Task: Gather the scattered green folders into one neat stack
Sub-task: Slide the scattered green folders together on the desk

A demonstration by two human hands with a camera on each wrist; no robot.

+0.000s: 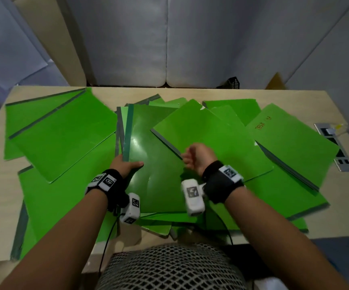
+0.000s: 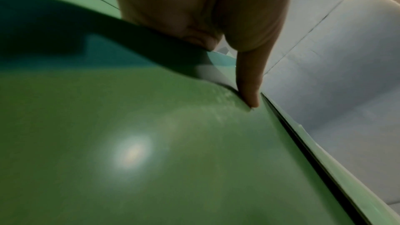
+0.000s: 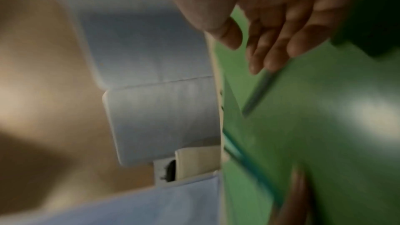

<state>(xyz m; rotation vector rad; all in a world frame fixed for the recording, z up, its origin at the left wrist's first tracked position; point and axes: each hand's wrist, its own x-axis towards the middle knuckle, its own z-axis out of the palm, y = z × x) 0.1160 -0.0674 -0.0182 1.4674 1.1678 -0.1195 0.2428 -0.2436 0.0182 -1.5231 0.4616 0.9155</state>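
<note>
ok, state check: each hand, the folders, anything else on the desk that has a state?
left hand: grips the near-left edge of the centre folder, thumb on top
right hand: fingers loosely curled over the angled folder; grip unclear
green folders: scattered, overlapping at mixed angles, none squared into a stack
labelled folder: closed, lying flat at right, handwriting up
desk socket panel: something plugged in

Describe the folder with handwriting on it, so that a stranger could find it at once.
Look at the wooden table covered with green folders. Go to its far right side, beside the grey socket panel. There lies the folder with handwriting; only it bears orange writing near its top edge.
</note>
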